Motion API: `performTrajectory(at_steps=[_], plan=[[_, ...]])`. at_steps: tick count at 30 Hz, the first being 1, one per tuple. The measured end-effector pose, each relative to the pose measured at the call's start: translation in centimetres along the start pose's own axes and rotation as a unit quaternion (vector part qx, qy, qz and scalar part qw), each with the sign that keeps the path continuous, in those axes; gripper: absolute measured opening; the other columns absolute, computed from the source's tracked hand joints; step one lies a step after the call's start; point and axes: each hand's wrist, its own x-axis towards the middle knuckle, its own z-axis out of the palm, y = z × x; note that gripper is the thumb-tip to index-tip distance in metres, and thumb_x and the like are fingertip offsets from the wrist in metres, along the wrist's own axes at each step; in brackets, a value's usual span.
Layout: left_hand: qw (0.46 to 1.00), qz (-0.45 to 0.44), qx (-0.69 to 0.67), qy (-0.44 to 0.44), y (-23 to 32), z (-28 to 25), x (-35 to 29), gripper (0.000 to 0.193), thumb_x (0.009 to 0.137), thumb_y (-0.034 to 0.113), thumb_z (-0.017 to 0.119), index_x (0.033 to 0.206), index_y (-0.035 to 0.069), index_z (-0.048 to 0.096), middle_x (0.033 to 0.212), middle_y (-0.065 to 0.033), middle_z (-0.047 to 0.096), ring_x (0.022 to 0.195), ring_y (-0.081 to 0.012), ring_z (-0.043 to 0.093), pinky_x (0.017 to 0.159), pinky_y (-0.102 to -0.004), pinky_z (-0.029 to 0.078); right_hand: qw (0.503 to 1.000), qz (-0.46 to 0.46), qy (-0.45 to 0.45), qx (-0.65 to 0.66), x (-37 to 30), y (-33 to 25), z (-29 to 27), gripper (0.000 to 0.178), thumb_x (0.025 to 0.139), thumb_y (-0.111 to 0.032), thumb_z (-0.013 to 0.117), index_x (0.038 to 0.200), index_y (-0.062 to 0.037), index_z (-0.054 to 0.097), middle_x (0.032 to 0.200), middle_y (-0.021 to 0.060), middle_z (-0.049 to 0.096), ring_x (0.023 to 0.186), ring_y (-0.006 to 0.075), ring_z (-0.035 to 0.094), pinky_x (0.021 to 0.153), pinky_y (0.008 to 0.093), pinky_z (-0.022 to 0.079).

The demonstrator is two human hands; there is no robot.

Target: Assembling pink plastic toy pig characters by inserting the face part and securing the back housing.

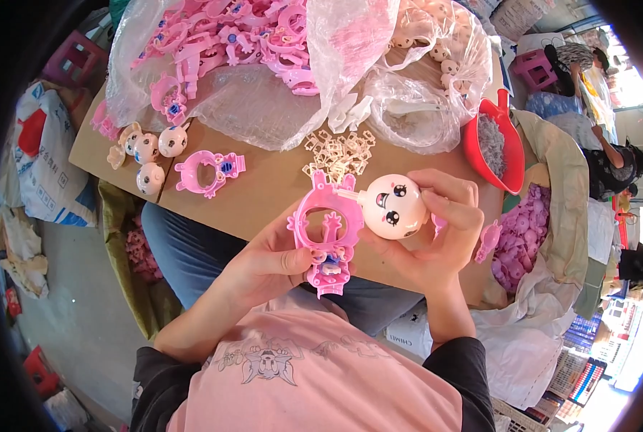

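My left hand [267, 255] is closed around a pink plastic toy frame [330, 257], which has a round ring at the top and small blue and white details lower down. A glossy cream doll head [392, 207] with a printed smiling face is in my right hand [440, 248], gripped between thumb and fingers. The head sits right beside the ring, and a small pale tab bridges the gap between them. Whether the two are joined I cannot tell. Just beyond the ring lies a pile of small cream plastic clips [341, 153].
Cardboard [256, 205] covers the work surface. Another pink frame [206, 173] and several doll heads [148, 149] lie left. Behind are clear bags of pink frames [228, 36] and heads [447, 66]. A red scoop [472, 146] and a sack [560, 230] of pink parts stand right.
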Motion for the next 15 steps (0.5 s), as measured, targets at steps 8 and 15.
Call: performTrajectory(at_steps=[8,15], plan=[[1.0,0.002,0.011,0.004,-0.1,-0.1,0.1,0.075,0.078,0.01,0.071,0.14,0.007,0.029,0.124,-0.0095,0.052,0.112,-0.0224,0.054,0.092,-0.0355,0.045,1.0,-0.012,0.019,-0.01,0.1,0.1,0.0,0.066,0.052,-0.024,0.088,0.103,-0.0151,0.047,0.101,0.0045,0.062,0.079,0.0197,0.054,0.072,0.035,0.036],[1.0,0.009,0.003,0.011,0.0,0.1,0.2,0.074,0.079,0.008,0.07,0.141,0.009,0.029,0.126,-0.0089,0.051,0.113,-0.021,0.053,0.092,-0.0344,0.044,0.996,-0.021,-0.066,-0.05,0.4,-0.8,-1.1,0.074,0.052,-0.015,0.09,0.108,-0.0118,0.042,0.103,0.0145,0.058,0.087,0.0231,0.055,0.07,0.0326,0.047]])
